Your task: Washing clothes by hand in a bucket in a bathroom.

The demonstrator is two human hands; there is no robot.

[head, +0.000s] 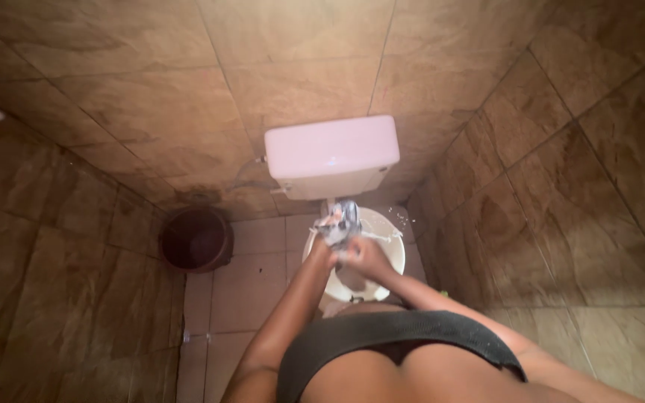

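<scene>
Both hands meet on a crumpled wad above the toilet bowl

Seen from the head camera looking straight down, the person's two arms reach forward and come together over a white toilet bowl (390,246). The left hand (322,250) and the right hand (367,257) are close together, nearly touching, and both close around a pale, crumpled wad (341,220) that looks like thin plastic or paper; which material it is cannot be told, as it is blurred. The wad sticks up from between the hands, over the back half of the bowl and just in front of the white cistern (331,155).

The cistern is fixed to the rear wall of brown tiles (188,75), and the bowl stands below it on a floor of lighter tiles (248,276). A dark round bucket (197,239) stands on the floor to the left of the bowl, against the corner where the rear and left walls meet, well apart from the hands. Brown tiled walls close in on both sides. The person's dark garment (404,332) fills the bottom of the view.
</scene>
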